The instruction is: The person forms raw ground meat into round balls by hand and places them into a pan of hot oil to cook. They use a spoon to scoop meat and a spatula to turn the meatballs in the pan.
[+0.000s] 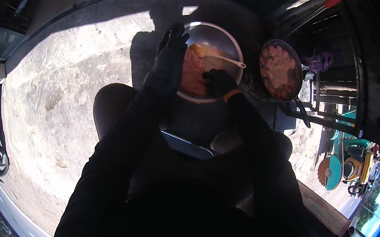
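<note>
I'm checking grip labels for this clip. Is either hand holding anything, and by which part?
The left hand rests on the metal bowl's rim, fingers open. The right hand presses into the pinkish mixture; whether it grips any cannot be told.

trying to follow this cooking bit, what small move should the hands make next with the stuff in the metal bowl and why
Probably lift a portion out with the right hand, which is already pressed into the pinkish mixture in the metal bowl. The left hand rests open on the bowl's rim, steadying it. The pan alongside already holds similar mixture, and the spoon lies unused.
</note>
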Available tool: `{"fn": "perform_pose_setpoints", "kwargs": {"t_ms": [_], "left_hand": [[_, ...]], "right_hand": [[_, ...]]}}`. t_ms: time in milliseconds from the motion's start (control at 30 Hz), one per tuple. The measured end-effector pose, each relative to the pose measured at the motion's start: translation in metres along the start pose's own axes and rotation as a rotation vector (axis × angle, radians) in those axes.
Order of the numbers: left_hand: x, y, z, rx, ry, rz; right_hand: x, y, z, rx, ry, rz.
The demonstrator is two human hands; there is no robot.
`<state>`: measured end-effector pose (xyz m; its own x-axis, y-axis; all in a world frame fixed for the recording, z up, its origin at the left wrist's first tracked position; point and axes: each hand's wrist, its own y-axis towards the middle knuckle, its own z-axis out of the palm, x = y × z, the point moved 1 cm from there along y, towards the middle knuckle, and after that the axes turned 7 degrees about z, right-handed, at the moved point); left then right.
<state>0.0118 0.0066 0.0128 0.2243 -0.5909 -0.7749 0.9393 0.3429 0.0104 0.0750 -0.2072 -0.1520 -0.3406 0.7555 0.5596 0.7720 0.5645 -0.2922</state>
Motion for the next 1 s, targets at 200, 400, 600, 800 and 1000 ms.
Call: {"fn": "perform_pose_setpoints", "kwargs": {"t_ms": [200,400,600,800,1000], "left_hand": [[0.011,0.017,-0.013,0.016,0.263,0.026],[0.043,-0.016,0.0,-0.14,0.216,-0.389],[0.073,-0.034,0.02,-0.051,-0.388,-0.595],[0.074,-0.032,0.013,-0.035,-0.158,-0.595],[0.071,-0.032,0.019,0.188,0.185,-0.396]], "right_hand": [[-0.006,0.015,-0.01,0.146,-0.203,-0.118],[0.032,-0.016,-0.059,-0.004,0.859,0.148],[0.079,-0.064,-0.07,-0.514,0.464,-0.258],[0.089,-0.067,-0.081,-0.675,0.202,-0.328],[0.084,-0.071,-0.094,-0.439,0.278,-0.294]]}}
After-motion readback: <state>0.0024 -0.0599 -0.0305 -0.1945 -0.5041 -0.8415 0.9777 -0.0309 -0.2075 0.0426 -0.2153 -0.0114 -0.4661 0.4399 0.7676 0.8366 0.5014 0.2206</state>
